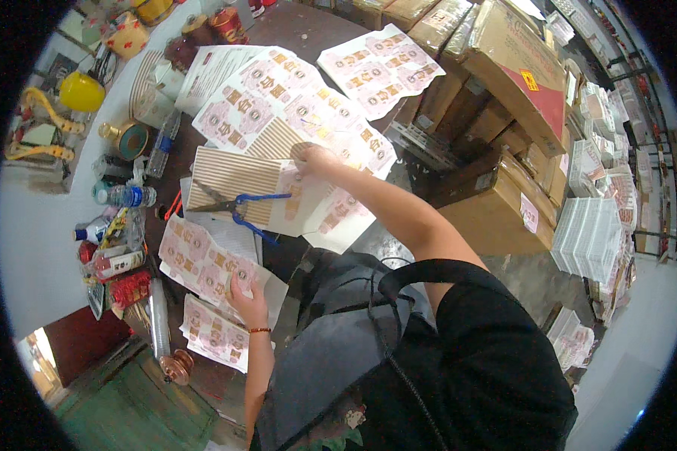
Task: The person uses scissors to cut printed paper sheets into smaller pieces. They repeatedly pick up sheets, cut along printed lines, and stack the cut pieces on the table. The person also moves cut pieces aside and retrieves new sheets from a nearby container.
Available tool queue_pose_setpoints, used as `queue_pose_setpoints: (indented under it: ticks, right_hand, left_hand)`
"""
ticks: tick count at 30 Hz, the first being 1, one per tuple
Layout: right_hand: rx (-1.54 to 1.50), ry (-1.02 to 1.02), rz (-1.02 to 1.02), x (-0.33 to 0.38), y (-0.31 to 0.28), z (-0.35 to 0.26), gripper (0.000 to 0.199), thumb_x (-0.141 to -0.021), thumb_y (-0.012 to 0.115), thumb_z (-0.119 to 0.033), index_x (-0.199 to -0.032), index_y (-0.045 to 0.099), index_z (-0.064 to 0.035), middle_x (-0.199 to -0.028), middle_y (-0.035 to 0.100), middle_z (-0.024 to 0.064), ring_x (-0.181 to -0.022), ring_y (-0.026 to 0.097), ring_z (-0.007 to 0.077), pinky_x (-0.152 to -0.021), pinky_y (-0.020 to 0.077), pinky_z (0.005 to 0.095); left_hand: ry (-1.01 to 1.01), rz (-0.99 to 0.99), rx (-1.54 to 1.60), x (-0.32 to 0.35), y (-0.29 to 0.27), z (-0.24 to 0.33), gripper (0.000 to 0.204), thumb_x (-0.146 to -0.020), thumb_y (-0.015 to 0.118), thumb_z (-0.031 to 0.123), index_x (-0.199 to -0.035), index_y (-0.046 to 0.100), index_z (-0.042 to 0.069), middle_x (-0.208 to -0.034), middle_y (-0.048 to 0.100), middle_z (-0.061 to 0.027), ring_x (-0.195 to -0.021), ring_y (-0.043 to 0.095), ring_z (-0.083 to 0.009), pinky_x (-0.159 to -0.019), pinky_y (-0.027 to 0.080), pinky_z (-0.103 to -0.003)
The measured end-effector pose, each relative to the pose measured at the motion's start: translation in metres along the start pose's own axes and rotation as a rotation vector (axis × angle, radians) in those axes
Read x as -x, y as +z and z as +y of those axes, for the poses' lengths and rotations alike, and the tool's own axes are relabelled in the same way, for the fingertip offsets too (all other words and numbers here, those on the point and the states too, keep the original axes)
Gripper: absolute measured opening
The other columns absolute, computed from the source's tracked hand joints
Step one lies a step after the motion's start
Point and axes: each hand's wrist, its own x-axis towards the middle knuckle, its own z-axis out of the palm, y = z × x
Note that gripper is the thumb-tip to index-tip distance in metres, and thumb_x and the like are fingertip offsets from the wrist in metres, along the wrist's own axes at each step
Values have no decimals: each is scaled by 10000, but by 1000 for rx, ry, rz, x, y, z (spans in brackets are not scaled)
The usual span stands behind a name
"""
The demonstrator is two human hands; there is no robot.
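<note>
My right hand [316, 160] has its fingers closed at the edge of a pink-and-brown printed paper sheet [329, 209], beside striped brown-and-white paper [229, 174]. Scissors with blue handles [250, 218] lie across that striped paper, their dark blades pointing left. My left hand [247, 304] rests on another printed sheet [203, 255] nearer to me, its fingers stretched out over the paper. Below it lies a smaller printed sheet [210, 334]. Farther off, a large spread of overlapping printed sheets [259, 98] covers the table, with one more sheet [380, 68] to its right.
Along the left of the table [308, 26] stand water bottles [126, 196], a tape roll [134, 140], jars and small packages. A copper-coloured spool [177, 367] sits near the lower left. Cardboard boxes [496, 203] are stacked at right, with white stacked trays [588, 239] beyond them.
</note>
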Motion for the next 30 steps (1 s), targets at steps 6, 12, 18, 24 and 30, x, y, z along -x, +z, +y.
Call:
queue_pose_setpoints:
  ticks: [6,12,18,24,30]
  right_hand:
    - [-244,-16,202,2,7,-8,292,-740,646,-261,-973,667,-86,-945,650,147,-886,623,309,-794,492,396]
    - [-376,34,482,13,-34,2,249,-786,593,-270,-959,658,-104,-955,634,179,-891,619,340,-751,499,427]
    - [-419,791,1076,5,-116,210,506,-744,699,-381,-1003,577,36,-988,610,219,-983,578,351,-856,454,421]
    - [-1339,520,877,-15,-151,272,596,-813,678,-340,-1194,495,80,-1262,518,181,-1138,505,309,-911,403,410]
    - [-1480,575,1062,-62,-161,292,463,-756,733,-123,-1162,545,-4,-1121,596,98,-988,554,209,-871,408,353]
  left_hand:
    - [52,-36,-12,-11,-1,9,480,-844,581,173,-1259,451,-32,-1235,514,-214,-1137,443,-384,-1009,282,-470]
    - [39,-102,-75,-2,-2,9,511,-831,588,152,-1289,427,-8,-1256,503,-211,-1134,456,-388,-1022,288,-444]
    - [-33,-46,-62,11,-22,28,439,-849,561,106,-1263,463,-6,-1257,495,-195,-1135,467,-351,-1005,328,-428]
    - [-196,-75,17,51,-44,31,405,-866,543,74,-1256,469,-9,-1243,478,-181,-1093,489,-303,-924,420,-376]
    - [-263,-146,87,65,-50,32,395,-878,529,71,-1260,466,-9,-1239,479,-164,-1093,498,-281,-926,430,-369]
